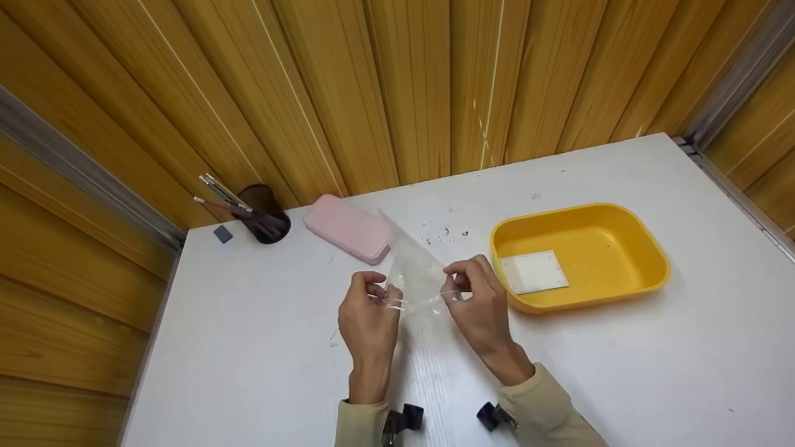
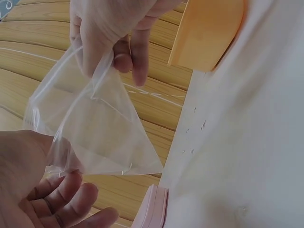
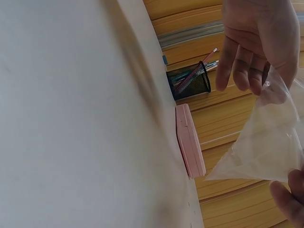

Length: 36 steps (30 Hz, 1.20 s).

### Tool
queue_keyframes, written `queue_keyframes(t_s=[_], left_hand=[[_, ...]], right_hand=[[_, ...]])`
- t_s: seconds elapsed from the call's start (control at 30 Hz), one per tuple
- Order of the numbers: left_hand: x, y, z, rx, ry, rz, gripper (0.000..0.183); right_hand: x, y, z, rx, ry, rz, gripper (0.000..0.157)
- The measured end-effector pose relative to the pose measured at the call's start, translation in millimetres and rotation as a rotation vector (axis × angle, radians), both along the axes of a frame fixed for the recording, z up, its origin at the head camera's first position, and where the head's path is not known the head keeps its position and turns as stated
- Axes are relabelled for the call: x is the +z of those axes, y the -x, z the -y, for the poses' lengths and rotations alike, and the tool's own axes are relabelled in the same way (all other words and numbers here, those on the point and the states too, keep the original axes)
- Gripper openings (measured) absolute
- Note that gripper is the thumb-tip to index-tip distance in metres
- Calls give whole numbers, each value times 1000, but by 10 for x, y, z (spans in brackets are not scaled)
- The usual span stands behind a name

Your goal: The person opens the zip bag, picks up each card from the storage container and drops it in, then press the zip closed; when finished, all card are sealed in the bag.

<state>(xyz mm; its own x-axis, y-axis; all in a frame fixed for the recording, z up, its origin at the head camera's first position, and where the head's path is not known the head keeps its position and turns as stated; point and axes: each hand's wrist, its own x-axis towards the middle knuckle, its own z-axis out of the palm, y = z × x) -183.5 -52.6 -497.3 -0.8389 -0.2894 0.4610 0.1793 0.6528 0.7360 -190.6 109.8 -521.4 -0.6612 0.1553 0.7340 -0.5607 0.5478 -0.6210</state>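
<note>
A clear plastic piping bag [image 1: 417,267], cone-shaped with its tip pointing away toward the wall, is held up between both hands over the white table. My left hand [image 1: 371,316] pinches one side of its mouth, and my right hand [image 1: 479,304] pinches the opposite side. Seen from the left wrist, the bag [image 2: 109,128] spreads wide at the rim, with the right hand [image 2: 114,28] gripping its upper edge. In the right wrist view the bag [image 3: 261,142] tapers down to a point and looks see-through.
To the right stands a yellow tray [image 1: 605,248] with a white square piece [image 1: 534,272] in it. A pink case [image 1: 348,228] lies behind the left hand. A black mesh pen cup [image 1: 264,214] with pencils tips toward a small dark eraser-like block [image 1: 223,234] by the wooden wall.
</note>
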Motion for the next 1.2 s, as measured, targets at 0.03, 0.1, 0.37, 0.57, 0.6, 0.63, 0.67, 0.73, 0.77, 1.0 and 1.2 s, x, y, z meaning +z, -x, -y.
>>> queue_keyframes(t_s=[0.03,0.1,0.37,0.57,0.6,0.63,0.67,0.73,0.77,1.0,1.2], left_hand=[[13,0,8,-1,-3,8,18],[38,-7,14,-3,-10,27,18],[100,-49,-60,-23,60,47,17],[151,-83,-56,0,99,17,17],[159,-88,-57,-5,99,8,16],[166,-93,-60,-13,96,-2,16],[171,-96,-64,-20,95,-12,15],[173,-97,-63,-32,95,-37,16],[171,-93,-56,-33,94,-44,16],[153,-56,56,18,36,-44,12],[149,-41,98,-44,-18,-56,15]], right_hand=[[8,1,-15,6,5,23,27],[26,-3,-37,19,13,81,27],[62,-44,14,84,-8,186,21],[89,-76,67,76,4,113,26],[92,-79,72,74,3,107,27],[94,-82,74,72,2,103,27],[95,-83,73,71,3,102,27],[97,-82,62,71,7,105,26],[102,-80,51,73,13,106,26],[128,-29,-32,141,10,-62,29],[112,11,-82,161,-52,-104,21]])
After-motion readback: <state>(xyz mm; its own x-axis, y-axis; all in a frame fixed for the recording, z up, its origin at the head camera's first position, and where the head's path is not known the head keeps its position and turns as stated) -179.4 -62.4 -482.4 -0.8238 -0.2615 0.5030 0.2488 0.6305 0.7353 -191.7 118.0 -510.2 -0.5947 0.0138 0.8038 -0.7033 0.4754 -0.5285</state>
